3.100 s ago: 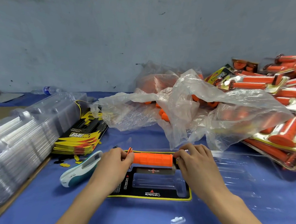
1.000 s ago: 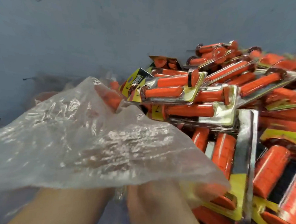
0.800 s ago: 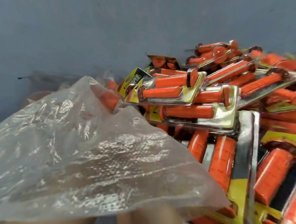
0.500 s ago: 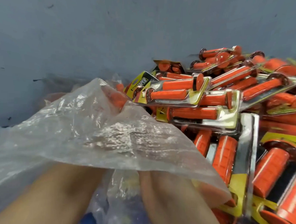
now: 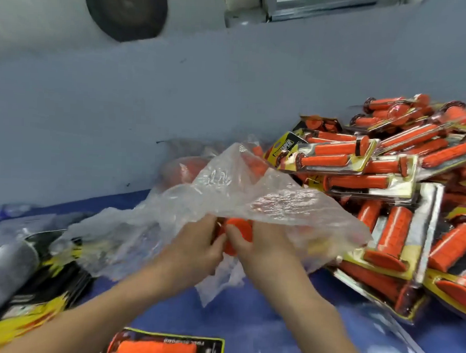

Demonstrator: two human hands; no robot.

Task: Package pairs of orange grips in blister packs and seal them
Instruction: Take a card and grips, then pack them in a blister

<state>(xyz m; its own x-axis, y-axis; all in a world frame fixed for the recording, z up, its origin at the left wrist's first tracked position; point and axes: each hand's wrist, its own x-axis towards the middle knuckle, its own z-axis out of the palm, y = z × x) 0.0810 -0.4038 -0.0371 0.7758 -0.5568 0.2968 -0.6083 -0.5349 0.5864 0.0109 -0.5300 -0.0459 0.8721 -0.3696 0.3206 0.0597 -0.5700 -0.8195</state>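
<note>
My left hand [image 5: 195, 248] and my right hand [image 5: 263, 248] meet at the mouth of a crumpled clear plastic bag [image 5: 252, 201], both with fingers curled on an orange grip [image 5: 236, 237] that shows end-on between them. More orange grips show dimly through the bag behind. At the bottom edge lies an open blister pack [image 5: 169, 347] with a black and yellow card and one orange grip seated in it.
A big heap of sealed blister packs [image 5: 388, 184] fills the right side. Stacks of yellow and black cards [image 5: 40, 282] and clear blister shells [image 5: 3, 267] lie at the left. The blue table top [image 5: 259, 326] runs back to a grey wall.
The view has pulled back and down from the bag and heap. Both hands, earlier hidden under the plastic, have come out holding an orange grip; the open pack is back in view.
</note>
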